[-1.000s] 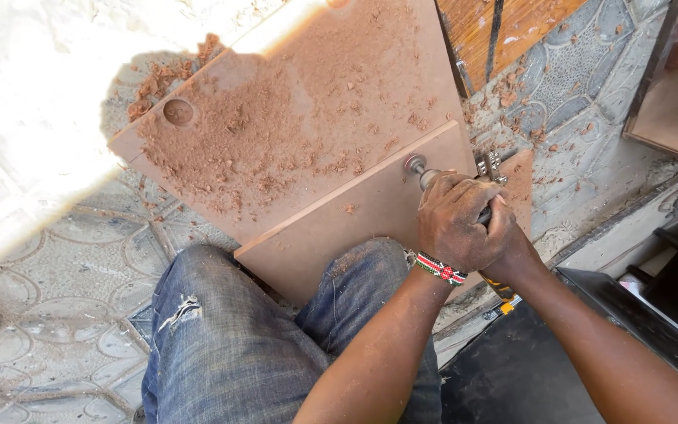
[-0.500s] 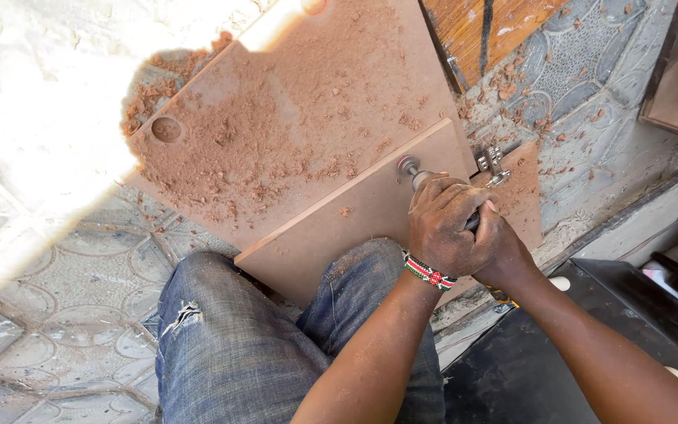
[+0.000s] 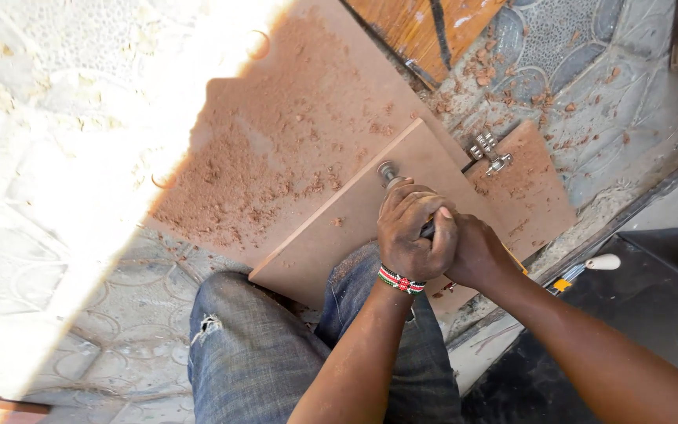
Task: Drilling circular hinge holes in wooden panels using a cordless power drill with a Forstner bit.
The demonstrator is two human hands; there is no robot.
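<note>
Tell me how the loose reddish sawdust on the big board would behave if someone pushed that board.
The sawdust lies in loose flakes and fine powder, so it would likely slide, scatter and spill off the edges. It looks very light, so a breeze could probably lift it. The flat brown board under it looks rigid and would probably move as one stiff piece.

Hard daylight enters from the upper left. The tiled floor [image 3: 49, 204] there is overexposed to near white, and detail is lost. A sharp diagonal shadow edge crosses the dusty brown board [image 3: 292, 149]; everything to its right lies in even shade. Focus is crisp at centre. Slight wide-angle stretching appears toward the frame edges.
</note>
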